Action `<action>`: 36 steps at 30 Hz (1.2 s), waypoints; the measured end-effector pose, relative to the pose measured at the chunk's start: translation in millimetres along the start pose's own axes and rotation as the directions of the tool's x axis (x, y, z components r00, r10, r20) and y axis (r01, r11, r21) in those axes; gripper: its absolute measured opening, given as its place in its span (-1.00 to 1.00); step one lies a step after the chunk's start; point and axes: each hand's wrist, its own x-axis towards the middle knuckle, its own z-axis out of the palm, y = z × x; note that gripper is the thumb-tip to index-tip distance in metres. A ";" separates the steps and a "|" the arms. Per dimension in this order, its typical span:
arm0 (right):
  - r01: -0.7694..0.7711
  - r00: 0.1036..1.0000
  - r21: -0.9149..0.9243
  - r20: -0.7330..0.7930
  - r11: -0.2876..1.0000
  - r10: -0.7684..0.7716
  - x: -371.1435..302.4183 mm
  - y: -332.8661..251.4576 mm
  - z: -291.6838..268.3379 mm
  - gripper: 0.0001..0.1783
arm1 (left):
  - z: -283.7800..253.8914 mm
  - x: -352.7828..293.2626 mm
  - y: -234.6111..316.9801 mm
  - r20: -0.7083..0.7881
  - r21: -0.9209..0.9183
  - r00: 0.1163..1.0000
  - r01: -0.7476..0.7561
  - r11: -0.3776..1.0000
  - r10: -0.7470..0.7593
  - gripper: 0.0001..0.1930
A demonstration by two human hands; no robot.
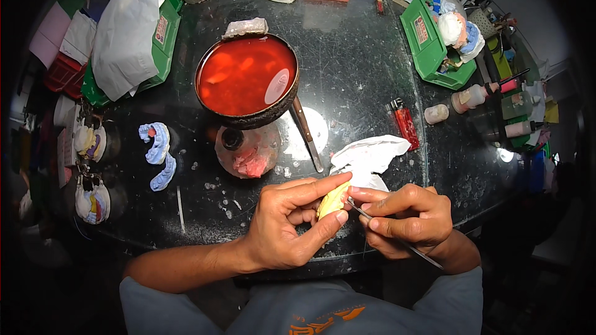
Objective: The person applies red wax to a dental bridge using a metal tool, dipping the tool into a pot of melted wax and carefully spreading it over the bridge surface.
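Observation:
Between the thumb and fingers of my left hand (292, 220) is a small yellow dental cast (334, 200), tilted up near the table's front edge. My right hand (413, 217) grips a thin metal carving tool (406, 245) like a pen. Its tip meets the right edge of the yellow piece, where my right fingertips also come close. Just beyond my hands lies a crumpled white tissue (371, 156). A knife with a wooden handle (302, 127) rests farther off, leaning by a bowl of red liquid (248, 74).
A spirit burner with pink wax (248, 155) stands before the bowl. Blue dental casts (160, 164) and mounted casts (92, 201) sit left. A red lighter (405, 125) and small white jar (436, 113) lie right. Green bins (434, 49) hold casts and cloth at both sides.

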 end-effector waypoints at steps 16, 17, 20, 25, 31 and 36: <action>0.036 0.999 -0.051 0.027 0.998 -0.034 0.1 -1.3 -0.6 -0.83 | -1.5 -1.2 1.3 0.008 0.007 1.000 0.012 1.000 -0.012 -0.51; 0.037 0.999 -0.051 0.029 0.998 -0.035 0.2 -1.3 -0.5 -0.84 | -1.6 -0.9 1.1 0.010 0.013 1.000 0.011 1.000 -0.011 -0.51; 0.049 0.999 -0.044 0.012 0.998 -0.049 -0.6 0.7 0.8 -0.85 | -0.3 -0.8 -0.1 0.003 -0.009 1.000 -0.017 1.000 0.017 -0.51; 0.056 0.998 -0.034 0.017 0.998 -0.056 1.9 -0.3 -0.6 -0.83 | -1.2 -0.8 -0.2 0.011 0.024 1.000 -0.016 1.000 0.016 -0.51; -0.020 0.988 0.054 -0.155 0.998 0.028 0.4 0.1 3.7 -0.79 | 4.0 2.1 4.6 0.036 -0.292 0.990 0.139 0.946 -0.135 -0.52; -0.060 0.978 0.036 -0.199 0.998 0.066 3.7 2.1 -0.7 -0.76 | 2.5 5.5 4.1 0.051 -0.379 0.987 0.163 0.911 -0.155 -0.54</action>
